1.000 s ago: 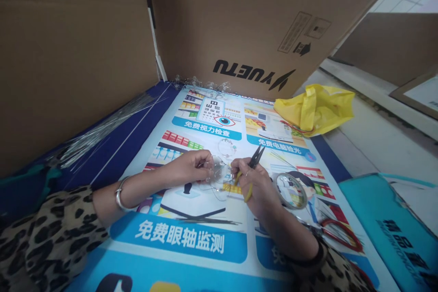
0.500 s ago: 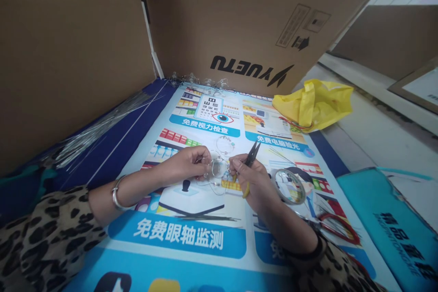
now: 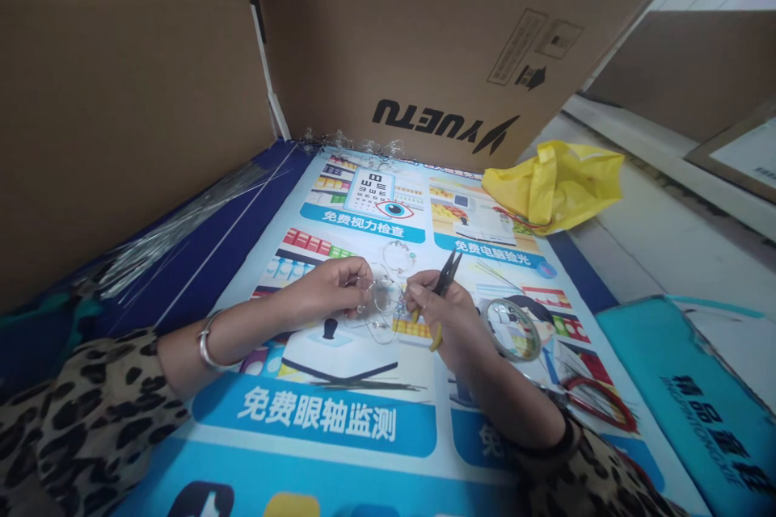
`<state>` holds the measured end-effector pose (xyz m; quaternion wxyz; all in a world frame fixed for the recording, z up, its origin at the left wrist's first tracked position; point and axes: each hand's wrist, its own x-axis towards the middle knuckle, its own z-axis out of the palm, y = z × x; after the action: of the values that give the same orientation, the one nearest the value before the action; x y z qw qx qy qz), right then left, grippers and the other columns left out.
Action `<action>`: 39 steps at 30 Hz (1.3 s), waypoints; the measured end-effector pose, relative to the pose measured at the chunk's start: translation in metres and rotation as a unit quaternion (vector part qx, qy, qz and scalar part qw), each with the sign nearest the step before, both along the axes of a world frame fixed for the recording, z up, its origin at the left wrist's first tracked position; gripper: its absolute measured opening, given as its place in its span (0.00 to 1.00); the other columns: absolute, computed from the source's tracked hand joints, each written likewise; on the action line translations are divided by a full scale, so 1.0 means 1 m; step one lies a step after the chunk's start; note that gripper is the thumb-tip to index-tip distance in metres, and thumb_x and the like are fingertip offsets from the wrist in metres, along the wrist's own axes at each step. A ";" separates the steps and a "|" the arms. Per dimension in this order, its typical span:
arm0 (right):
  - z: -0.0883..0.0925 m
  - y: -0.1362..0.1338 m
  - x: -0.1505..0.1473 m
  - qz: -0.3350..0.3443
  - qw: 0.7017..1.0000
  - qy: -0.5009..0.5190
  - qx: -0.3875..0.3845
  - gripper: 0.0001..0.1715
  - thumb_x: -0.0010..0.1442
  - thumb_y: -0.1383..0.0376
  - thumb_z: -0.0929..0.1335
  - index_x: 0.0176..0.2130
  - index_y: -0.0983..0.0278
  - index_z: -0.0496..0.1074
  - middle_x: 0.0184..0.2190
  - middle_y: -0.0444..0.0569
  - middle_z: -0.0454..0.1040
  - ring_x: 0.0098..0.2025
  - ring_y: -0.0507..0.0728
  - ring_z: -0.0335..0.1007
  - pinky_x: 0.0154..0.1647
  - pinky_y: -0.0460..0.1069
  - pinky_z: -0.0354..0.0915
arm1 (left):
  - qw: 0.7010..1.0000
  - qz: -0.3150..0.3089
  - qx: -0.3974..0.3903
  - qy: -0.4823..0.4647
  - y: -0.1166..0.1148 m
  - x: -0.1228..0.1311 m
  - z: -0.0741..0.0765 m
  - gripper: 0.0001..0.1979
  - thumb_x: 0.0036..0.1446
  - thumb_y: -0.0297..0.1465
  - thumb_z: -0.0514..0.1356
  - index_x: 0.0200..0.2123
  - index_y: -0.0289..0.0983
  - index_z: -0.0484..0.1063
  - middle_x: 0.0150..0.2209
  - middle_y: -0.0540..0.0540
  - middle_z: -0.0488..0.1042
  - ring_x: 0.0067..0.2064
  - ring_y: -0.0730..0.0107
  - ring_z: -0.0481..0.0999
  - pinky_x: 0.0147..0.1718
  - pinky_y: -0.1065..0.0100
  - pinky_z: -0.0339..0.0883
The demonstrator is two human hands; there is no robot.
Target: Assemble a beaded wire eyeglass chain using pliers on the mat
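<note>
My left hand [image 3: 336, 288] is closed in a pinch on the left side of a thin wire piece [image 3: 384, 308] bent into round loops. My right hand [image 3: 454, 325] is closed round black-jawed pliers [image 3: 447, 275] with yellow handles, the jaws pointing up and away from the wire. Its thumb and forefinger meet at the right side of the wire piece; what exactly they pinch is too small to make out. Just beyond, a beaded wire ring [image 3: 398, 256] lies on the printed sheet [image 3: 418, 388].
Right of my right hand lie a clear roll [image 3: 512, 329] and a red-rimmed coil [image 3: 600, 404]. A yellow bag [image 3: 554, 186] sits at the back right, a teal case [image 3: 685, 388] at the right. Straight wires [image 3: 200, 206] lie left. Cardboard walls [image 3: 436, 40] enclose the back.
The looped wire piece has shifted and turned slightly to the left between my fingers. Both hands stay almost in place, and the pliers remain in my right hand.
</note>
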<state>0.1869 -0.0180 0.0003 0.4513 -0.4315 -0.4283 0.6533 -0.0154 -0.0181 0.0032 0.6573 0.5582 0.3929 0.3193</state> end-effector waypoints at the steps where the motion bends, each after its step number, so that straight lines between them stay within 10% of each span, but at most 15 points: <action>1: 0.001 0.000 0.000 -0.004 1.000 -0.006 0.001 0.11 0.45 0.61 0.72 0.30 0.62 0.70 0.22 0.42 0.68 0.26 0.50 0.62 0.30 0.48 0.58 | 1.000 0.001 -0.001 -0.001 0.000 0.000 0.000 0.04 0.51 0.27 0.57 0.29 0.36 0.62 0.21 0.54 0.65 0.22 0.79 0.63 0.21 0.76 0.54; 39: 0.001 -0.008 -0.003 0.037 0.996 0.081 -0.013 0.09 0.45 0.64 0.73 0.27 0.62 0.68 0.23 0.41 0.67 0.28 0.49 0.61 0.31 0.46 0.59 | 0.987 0.010 0.143 0.073 0.002 0.000 -0.004 0.10 0.53 0.28 0.55 0.40 0.38 0.65 0.30 0.51 0.66 0.30 0.76 0.64 0.29 0.73 0.58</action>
<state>0.1835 -0.0258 0.0017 0.4546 -0.3663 -0.3977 0.7078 -0.0158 -0.0165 -0.0011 0.5371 0.6646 0.3957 0.3366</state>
